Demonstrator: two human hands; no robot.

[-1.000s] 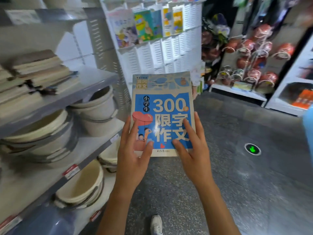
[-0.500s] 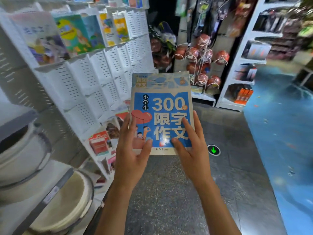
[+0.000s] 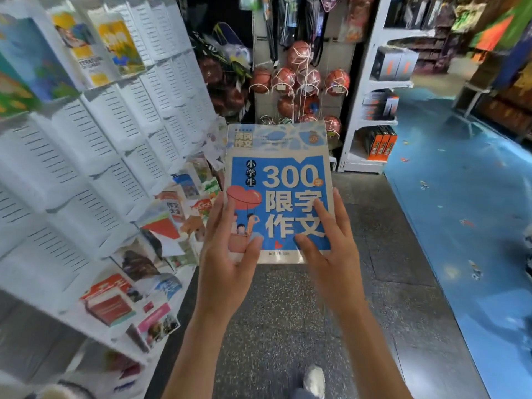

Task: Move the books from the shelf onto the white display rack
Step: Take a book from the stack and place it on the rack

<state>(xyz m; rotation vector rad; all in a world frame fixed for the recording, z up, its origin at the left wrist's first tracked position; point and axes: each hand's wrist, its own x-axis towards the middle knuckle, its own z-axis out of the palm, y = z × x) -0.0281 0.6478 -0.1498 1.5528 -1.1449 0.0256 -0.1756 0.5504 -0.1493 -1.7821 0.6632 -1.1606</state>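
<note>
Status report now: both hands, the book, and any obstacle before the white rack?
Left hand and right hand both hold blue book, cover up. White display rack on left, not yet reached. Nothing between book and rack.

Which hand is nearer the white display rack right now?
Left. The left hand grips the blue book on the side facing the white display rack; the right hand holds the book's far edge, away from the rack.
</note>
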